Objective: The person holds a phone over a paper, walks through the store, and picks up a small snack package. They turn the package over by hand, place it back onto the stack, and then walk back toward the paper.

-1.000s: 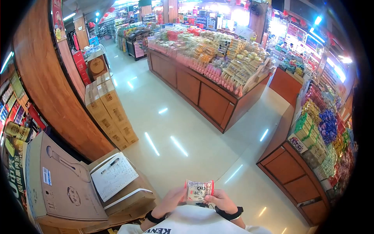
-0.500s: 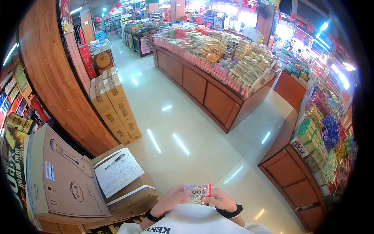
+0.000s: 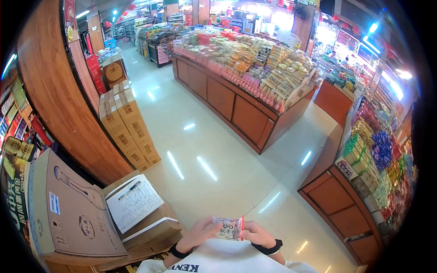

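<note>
A small clear snack packet [image 3: 229, 229] with dark print and a red edge is held up in front of my chest. My left hand [image 3: 200, 233] grips its left end, thumb across the front. At the red right end, my right hand [image 3: 258, 234] pinches the packet between thumb and fingers. Both wrists wear dark bands. What lies inside the packet is too small to make out.
To the left, an open notebook [image 3: 134, 203] with a pen [image 3: 129, 190] rests on cardboard beside a large carton [image 3: 75, 214]. Stacked boxes [image 3: 129, 123] stand by a wooden pillar [image 3: 63, 91]. Ahead is a display counter [image 3: 221, 98] of packaged goods; another counter [image 3: 339, 193] stands right.
The packet has turned a little so its printed front shows more plainly. Both hands stay on it. The whole scene has shifted slightly left in view.
</note>
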{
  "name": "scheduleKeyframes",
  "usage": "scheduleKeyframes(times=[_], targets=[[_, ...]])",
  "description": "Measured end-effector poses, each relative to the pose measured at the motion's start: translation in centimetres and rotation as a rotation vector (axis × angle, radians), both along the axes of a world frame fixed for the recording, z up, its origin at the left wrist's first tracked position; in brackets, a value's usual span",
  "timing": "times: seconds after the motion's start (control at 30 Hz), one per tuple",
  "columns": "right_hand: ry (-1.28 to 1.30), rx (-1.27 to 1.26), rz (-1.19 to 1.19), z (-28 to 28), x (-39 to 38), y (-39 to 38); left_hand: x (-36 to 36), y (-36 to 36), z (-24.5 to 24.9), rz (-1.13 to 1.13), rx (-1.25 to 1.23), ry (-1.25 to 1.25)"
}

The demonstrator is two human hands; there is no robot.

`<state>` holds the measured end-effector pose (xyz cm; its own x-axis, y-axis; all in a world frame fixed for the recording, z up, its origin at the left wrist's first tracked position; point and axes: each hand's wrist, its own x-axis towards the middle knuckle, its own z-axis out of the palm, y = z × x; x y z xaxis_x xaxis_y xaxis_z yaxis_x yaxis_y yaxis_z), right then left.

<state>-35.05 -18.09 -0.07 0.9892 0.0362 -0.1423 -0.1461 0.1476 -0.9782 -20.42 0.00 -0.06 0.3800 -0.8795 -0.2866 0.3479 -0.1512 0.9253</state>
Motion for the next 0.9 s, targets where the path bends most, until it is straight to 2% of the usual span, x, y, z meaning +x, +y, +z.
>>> scheduleKeyframes(times=[0.17,0.3,0.5,0.9], targets=[[-0.039,-0.013,-0.056,-0.3,0.0,0.2,0.0,0.0,0.3,-0.051,0.042,-0.005],[-0.063,-0.027,-0.042,-0.5,0.0,-0.1,-0.3,0.0,-0.5,-0.070,-0.037,0.040],[-0.044,-0.156,-0.031,0.2,0.0,0.1,-0.2,-0.1,0.3,-0.114,-0.056,0.029],[0.102,-0.093,-0.125,0.6,-0.1,0.7,-0.4,-0.4,0.3,-0.131,0.044,-0.017]])
